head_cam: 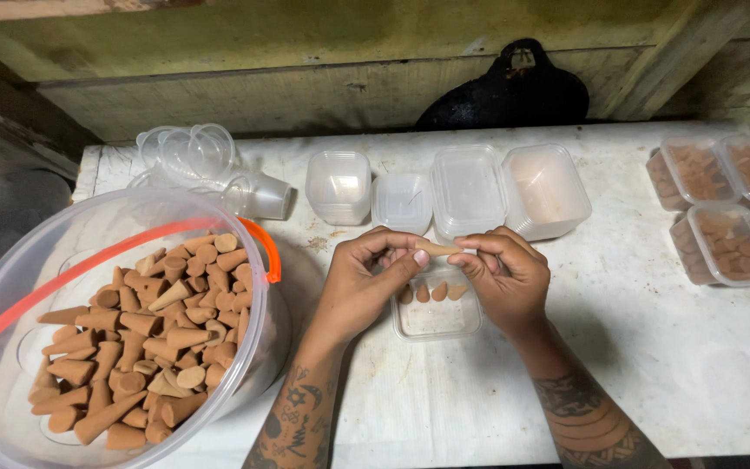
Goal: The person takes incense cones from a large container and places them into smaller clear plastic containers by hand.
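My left hand and my right hand meet over a small clear plastic box on the white table. Together they pinch one tan incense cone, lying sideways between the fingertips. Inside the box a row of cones lies along the far wall, partly hidden by my fingers. At the left stands a large clear bucket with an orange handle, holding several loose cones.
Empty clear boxes and lids line the table's back. Stacked clear cups lie at the back left. Filled, lidded boxes sit at the far right. A black bag leans on the wooden wall.
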